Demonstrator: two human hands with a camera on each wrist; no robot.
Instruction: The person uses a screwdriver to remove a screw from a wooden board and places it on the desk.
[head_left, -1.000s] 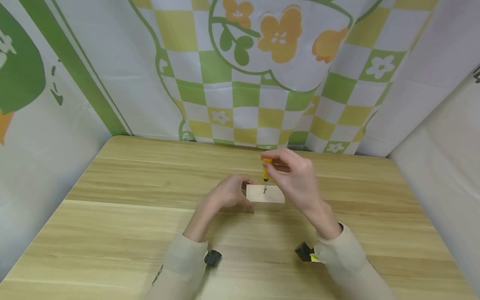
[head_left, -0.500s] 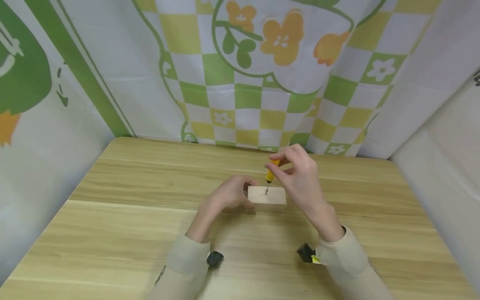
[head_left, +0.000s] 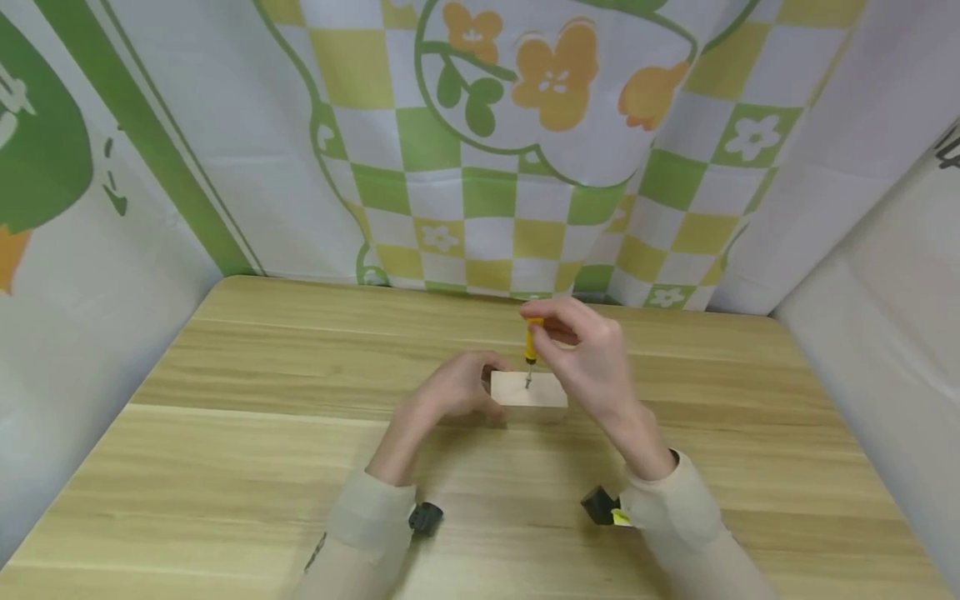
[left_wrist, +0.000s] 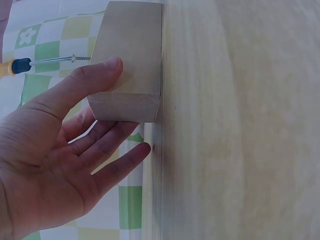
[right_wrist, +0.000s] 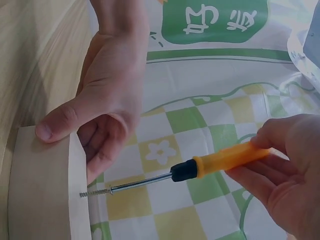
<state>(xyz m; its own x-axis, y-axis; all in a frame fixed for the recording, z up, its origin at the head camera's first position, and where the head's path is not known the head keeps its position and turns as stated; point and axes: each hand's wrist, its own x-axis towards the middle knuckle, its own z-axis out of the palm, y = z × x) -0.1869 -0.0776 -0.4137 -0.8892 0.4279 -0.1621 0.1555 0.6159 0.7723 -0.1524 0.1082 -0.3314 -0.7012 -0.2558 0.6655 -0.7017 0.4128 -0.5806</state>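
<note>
A pale wooden block [head_left: 510, 392] lies on the table, and my left hand [head_left: 457, 387] grips its left end, thumb on the near face and fingers behind. From the block's top rises a screw [right_wrist: 97, 192], its threads mostly exposed. My right hand [head_left: 596, 358] pinches the yellow handle of a screwdriver [right_wrist: 225, 159] between thumb and fingertips. The screwdriver's metal shaft meets the screw head, nearly in line with it. In the left wrist view the block [left_wrist: 130, 47], screw [left_wrist: 80, 58] and screwdriver shaft [left_wrist: 50, 60] show side-on.
The wood-grain table [head_left: 247, 467] extends around both hands. Behind its far edge hangs a checked, flowered curtain [head_left: 491, 192], with white cloth at both sides. Small black devices [head_left: 426, 518] sit at both wrists.
The screwdriver tilted to the right half a second ago and stands more upright again now, my right hand moving with it. My left hand keeps its hold on the block.
</note>
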